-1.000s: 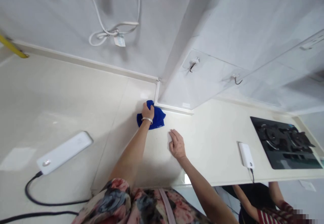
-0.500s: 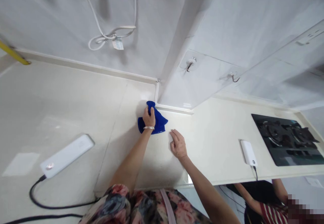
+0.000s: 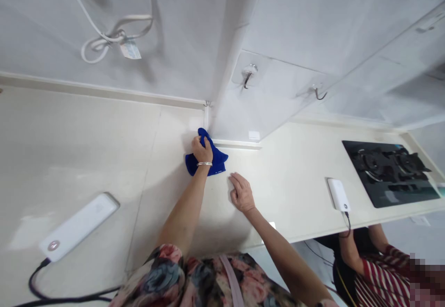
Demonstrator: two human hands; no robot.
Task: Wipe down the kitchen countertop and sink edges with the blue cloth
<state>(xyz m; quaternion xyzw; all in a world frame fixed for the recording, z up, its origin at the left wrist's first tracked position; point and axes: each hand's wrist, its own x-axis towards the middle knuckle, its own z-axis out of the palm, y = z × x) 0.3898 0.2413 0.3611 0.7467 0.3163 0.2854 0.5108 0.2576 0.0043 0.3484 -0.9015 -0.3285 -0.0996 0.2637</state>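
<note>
My left hand (image 3: 202,150), with a silver bracelet at the wrist, is closed on a blue cloth (image 3: 218,162). The cloth lies bunched on the cream countertop (image 3: 278,182), against the foot of the wall corner that juts out. Part of it spreads out under the hand and to its right. My right hand (image 3: 242,192) rests on the countertop just right of the cloth, apart from it. Its fingers are stretched forward and hold nothing.
A long white device (image 3: 79,226) with a black cable lies at left. A smaller white device (image 3: 338,195) sits near a black gas hob (image 3: 389,172) at right. Metal hooks (image 3: 247,80) and a knotted white cord (image 3: 114,38) hang on the walls. A person in striped sleeves (image 3: 382,270) is below right.
The view has shifted slightly, moving the wall and counter items left and up. My left hand stays on the cloth at the wall corner, and my right hand stays beside it.
</note>
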